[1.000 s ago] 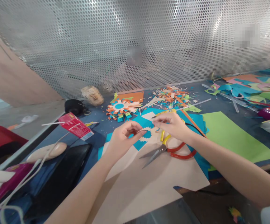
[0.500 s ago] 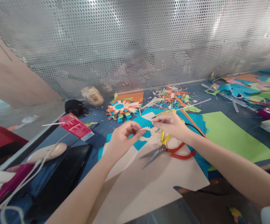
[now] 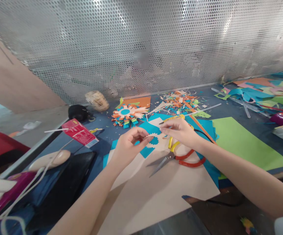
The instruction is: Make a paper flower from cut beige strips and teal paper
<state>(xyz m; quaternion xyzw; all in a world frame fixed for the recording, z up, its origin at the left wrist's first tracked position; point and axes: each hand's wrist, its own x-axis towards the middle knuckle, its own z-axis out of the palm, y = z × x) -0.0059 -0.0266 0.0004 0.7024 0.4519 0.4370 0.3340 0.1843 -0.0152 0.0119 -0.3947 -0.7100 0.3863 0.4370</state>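
Note:
My left hand (image 3: 133, 141) pinches a small cream paper ring with a toothed edge (image 3: 156, 145) between thumb and fingertips. Blue shows through the ring's middle. Just to its right, my right hand (image 3: 178, 130) has thumb and forefinger brought together near the ring; whether anything is between them is too small to tell. Below that hand lie scissors (image 3: 167, 160) with red and yellow handles, blades parted, on a large cream sheet (image 3: 151, 195). Blue paper (image 3: 145, 152) lies beneath the ring. A yellow-handled tool (image 3: 180, 117) is partly hidden behind my right hand.
Fringed paper flowers (image 3: 125, 112) and a heap of paper snippets (image 3: 180, 101) lie at the back, before a perforated metal panel (image 3: 141, 29). Green sheets (image 3: 246, 143) lie right. On the left are a red drink carton (image 3: 79, 132), a black phone-like slab (image 3: 63, 189) and white cables (image 3: 37, 184).
Hardly anything differs. Both hands keep their places and the paper ring stays in my left fingers; the view has shifted very slightly.

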